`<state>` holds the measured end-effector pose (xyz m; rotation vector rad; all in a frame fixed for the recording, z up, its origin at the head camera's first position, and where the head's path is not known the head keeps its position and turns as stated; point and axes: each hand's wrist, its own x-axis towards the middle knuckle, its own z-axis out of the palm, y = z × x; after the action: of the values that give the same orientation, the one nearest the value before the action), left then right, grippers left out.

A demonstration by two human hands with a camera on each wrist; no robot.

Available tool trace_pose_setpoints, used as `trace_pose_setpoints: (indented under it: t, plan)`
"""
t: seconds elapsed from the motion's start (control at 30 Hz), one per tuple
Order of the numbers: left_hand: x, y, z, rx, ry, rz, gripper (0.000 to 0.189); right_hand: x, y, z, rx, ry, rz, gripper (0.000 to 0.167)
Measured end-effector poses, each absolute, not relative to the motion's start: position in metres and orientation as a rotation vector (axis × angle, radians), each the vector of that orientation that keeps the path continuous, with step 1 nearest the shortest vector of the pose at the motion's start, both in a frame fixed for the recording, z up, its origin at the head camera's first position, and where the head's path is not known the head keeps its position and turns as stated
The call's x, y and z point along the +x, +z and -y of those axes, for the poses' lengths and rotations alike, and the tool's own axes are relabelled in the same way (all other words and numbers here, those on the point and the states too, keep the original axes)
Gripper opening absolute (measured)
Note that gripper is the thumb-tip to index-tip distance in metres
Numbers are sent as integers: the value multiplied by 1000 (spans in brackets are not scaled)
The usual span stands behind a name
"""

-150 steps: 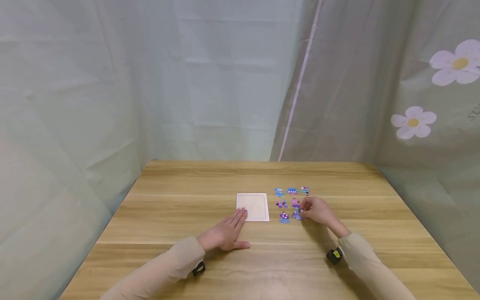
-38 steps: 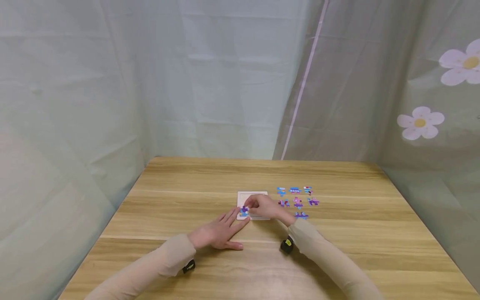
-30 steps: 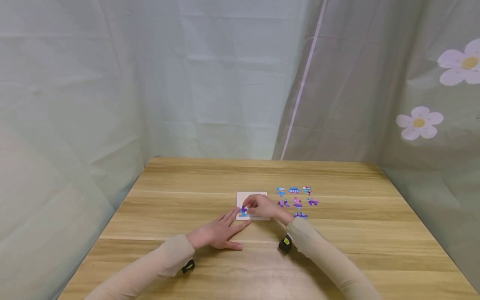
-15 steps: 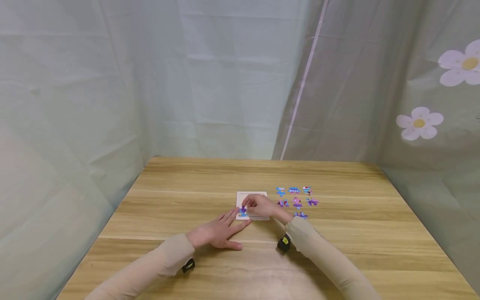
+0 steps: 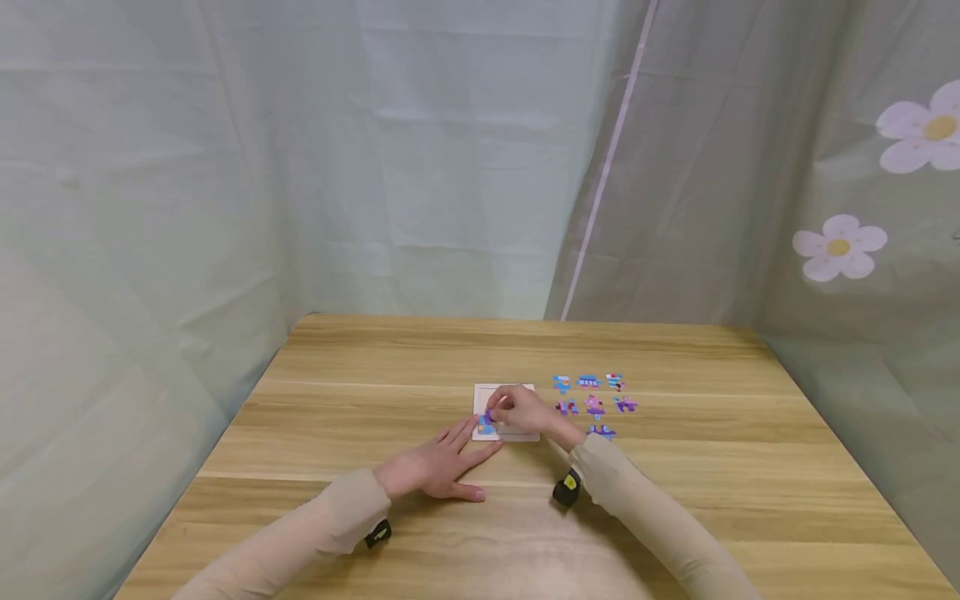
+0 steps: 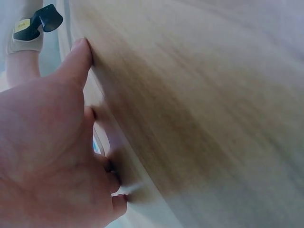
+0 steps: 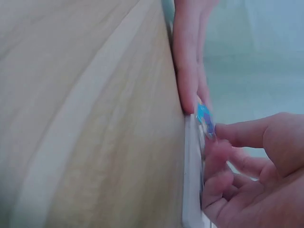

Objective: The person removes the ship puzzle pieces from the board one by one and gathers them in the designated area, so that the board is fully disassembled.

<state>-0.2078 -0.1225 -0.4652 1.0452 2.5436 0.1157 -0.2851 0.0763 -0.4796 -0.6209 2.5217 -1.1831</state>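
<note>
A jigsaw piece [image 5: 486, 423] in blue and purple lies at the near left corner of a square white puzzle frame [image 5: 517, 437]. The thumb and fingers of my right hand [image 5: 521, 411] pinch its upper side. In the right wrist view the jigsaw piece [image 7: 205, 118] stands tilted over the frame's edge [image 7: 192, 190]. My left hand [image 5: 438, 465] lies flat with fingers spread, its fingertips at the frame's left and front edges. The left wrist view shows the left palm [image 6: 42, 152] and the thumb resting on the wood; what the fingertips touch is mostly hidden there.
Right of the frame, several loose jigsaw pieces lie in rows, among them a pink one [image 5: 594, 405], a blue one [image 5: 562, 383] and a purple one [image 5: 626, 403]. They sit on a wooden table [image 5: 375, 358]. Grey-green curtains [image 5: 450, 167] stand behind it.
Since five seconds ago, my right hand has moved left from the loose pieces to the frame with one piece. In the last half second that piece has tilted slightly. The left hand stays put lately.
</note>
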Motion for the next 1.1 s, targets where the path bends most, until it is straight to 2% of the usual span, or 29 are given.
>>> trace_pose_setpoints:
  t: [0.47, 0.7, 1.1]
  plan:
    - [-208, -470, 124, 1034, 120, -2565, 78, -291, -479, -97, -438, -1387, -2330, 17]
    - [-209, -470, 124, 994, 134, -2613, 93, -291, -478, -112, -429, -1428, -2298, 18]
    - [-208, -473, 127, 992, 173, -2603, 94, -291, -477, -138, -370, -1438, -2300, 18]
